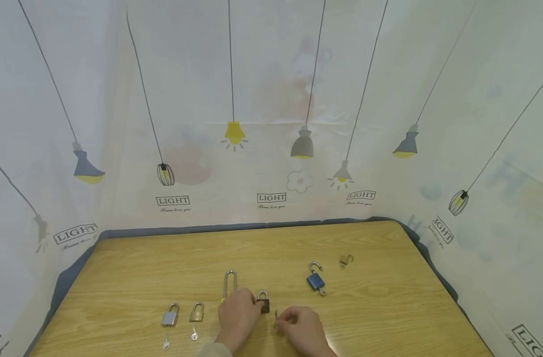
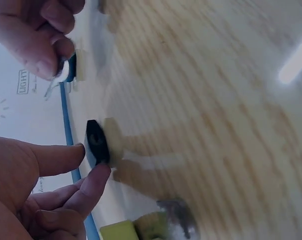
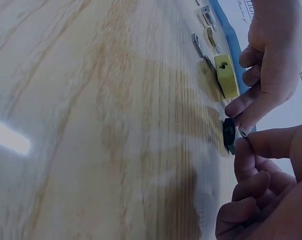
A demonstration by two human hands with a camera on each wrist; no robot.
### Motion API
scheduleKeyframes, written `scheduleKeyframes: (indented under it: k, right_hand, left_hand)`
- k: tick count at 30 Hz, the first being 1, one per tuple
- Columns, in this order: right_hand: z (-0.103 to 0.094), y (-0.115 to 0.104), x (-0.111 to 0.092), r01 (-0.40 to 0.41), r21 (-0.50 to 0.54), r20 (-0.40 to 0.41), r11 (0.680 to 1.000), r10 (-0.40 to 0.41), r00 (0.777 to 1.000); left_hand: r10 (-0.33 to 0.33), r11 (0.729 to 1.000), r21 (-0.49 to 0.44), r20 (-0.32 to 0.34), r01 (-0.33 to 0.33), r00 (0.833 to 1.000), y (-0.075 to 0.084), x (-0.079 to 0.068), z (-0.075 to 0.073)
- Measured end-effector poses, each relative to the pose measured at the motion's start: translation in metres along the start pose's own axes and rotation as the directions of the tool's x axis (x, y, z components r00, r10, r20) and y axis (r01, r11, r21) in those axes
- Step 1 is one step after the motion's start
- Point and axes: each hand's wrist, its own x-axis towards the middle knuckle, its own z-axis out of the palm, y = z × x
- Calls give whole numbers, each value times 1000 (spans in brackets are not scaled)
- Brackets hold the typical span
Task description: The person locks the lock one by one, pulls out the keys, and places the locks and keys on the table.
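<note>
My left hand (image 1: 239,315) pinches a small black padlock (image 1: 264,302) between thumb and finger. Its shackle points away from me, and the left wrist view shows the dark end of its body (image 2: 96,142) facing the camera. Just right of it, my right hand (image 1: 300,328) holds a small key (image 1: 276,314) between thumb and fingertip, with its thin blade sticking up. A yellow padlock (image 3: 226,75) with a long shackle (image 1: 230,281) lies beside the left hand, which hides most of its body in the head view.
To the left lie a silver padlock (image 1: 169,316) and a brass padlock (image 1: 196,313), with a key (image 1: 166,342) and another key (image 1: 194,333) below them. Farther right are an opened blue padlock (image 1: 315,281) with a key in it and a small opened brass padlock (image 1: 344,261).
</note>
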Motion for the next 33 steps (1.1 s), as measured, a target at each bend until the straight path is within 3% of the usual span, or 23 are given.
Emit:
scheduleKeyframes:
  k: [4, 10, 18, 33]
  right_hand:
    - [4, -3, -2, 31, -11, 31, 999, -31, 999]
    - [15, -12, -2, 30, -71, 45, 997, -27, 999]
    - [24, -18, -1, 11, -187, -22, 982, -16, 1000]
    - [33, -19, -1, 6, -243, -97, 970, -31, 995]
  left_hand:
    - [4, 1000, -6, 1, -4, 1000, -4, 0, -8]
    - [17, 996, -91, 1, -17, 1000, -8, -1, -24]
    - [17, 993, -120, -2, -17, 1000, -15, 0, -31]
    - [7, 987, -161, 17, -4, 1000, -16, -1, -38]
